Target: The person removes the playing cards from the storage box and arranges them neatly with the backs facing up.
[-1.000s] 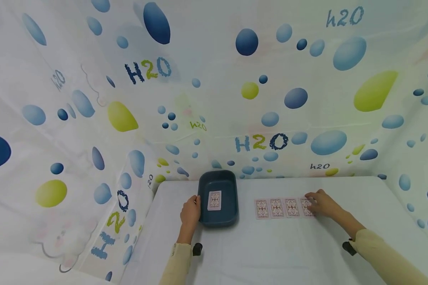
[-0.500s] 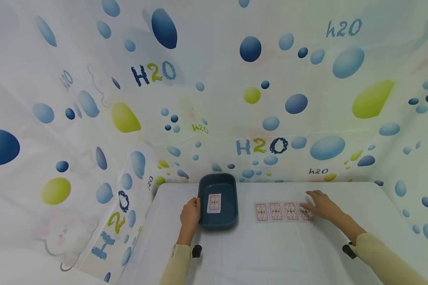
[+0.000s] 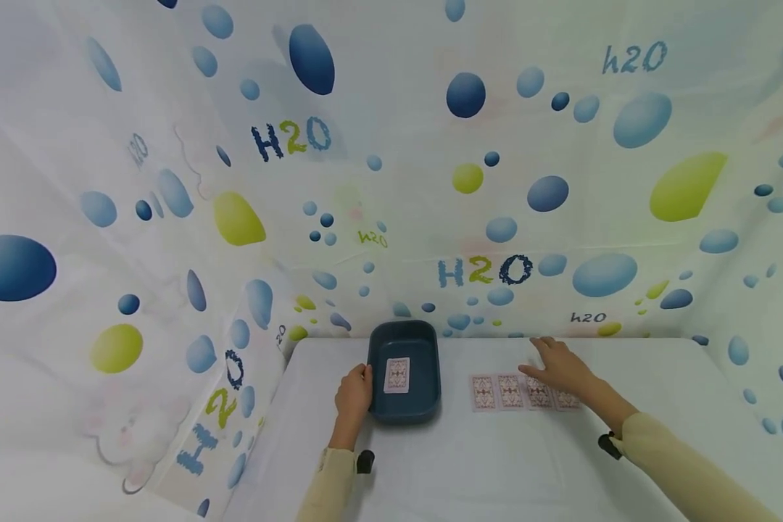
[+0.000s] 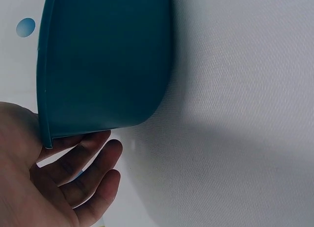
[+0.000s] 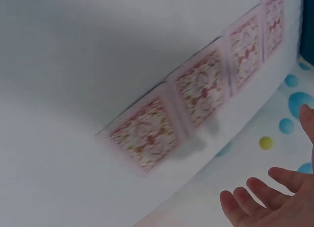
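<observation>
A dark blue-green rectangular tub (image 3: 406,418) stands on the white table, with one playing card (image 3: 396,375) lying back-side up in it. At its left side my left hand (image 3: 354,393) holds the rim; in the left wrist view the fingers (image 4: 93,168) curve along the outside of the wall. Several red-patterned playing cards (image 3: 484,392) lie face down in a row to the right of the tub. My right hand (image 3: 560,370) hovers over the right part of that row, fingers spread and holding nothing. In the right wrist view the cards (image 5: 201,89) lie apart from the fingers.
A white cloth covers the table (image 3: 496,464). Behind and beside it hangs a white curtain (image 3: 404,196) printed with blue and green drops. Black camera mounts (image 3: 364,462) sit at both wrists.
My right hand has left the rightmost card and moved left over the row, its fingers opening out. The left hand stays at the tub's rim, and the cards lie where they were.
</observation>
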Tool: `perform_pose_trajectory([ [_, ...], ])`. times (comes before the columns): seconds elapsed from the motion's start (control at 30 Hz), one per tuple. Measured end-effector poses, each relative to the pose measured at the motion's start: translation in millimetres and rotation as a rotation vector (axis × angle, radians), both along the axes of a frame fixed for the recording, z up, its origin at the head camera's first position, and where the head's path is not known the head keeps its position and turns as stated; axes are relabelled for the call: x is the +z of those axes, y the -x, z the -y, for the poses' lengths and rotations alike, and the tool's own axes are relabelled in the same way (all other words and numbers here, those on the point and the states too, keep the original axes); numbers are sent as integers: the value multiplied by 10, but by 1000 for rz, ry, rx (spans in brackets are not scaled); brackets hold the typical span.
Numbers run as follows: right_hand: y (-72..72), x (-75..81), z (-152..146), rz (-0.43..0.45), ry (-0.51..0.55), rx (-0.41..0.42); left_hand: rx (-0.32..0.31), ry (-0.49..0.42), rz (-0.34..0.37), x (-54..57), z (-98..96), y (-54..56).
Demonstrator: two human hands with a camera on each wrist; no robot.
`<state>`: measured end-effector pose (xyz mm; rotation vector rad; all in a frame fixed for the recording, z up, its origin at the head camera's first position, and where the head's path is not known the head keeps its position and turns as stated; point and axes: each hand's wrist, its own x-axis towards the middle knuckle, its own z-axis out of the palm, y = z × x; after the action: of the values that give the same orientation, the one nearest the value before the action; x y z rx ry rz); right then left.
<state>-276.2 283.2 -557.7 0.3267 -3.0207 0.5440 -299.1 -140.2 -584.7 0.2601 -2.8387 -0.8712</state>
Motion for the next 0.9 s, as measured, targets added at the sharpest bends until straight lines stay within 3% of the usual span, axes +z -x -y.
perform_pose_trajectory([
  [0.5,231,90,716,45,32,84,12,-11,-13,49,-12,-32],
  [0.9,359,155,1322,37,33,143,8,-18,-3,-11,6,10],
])
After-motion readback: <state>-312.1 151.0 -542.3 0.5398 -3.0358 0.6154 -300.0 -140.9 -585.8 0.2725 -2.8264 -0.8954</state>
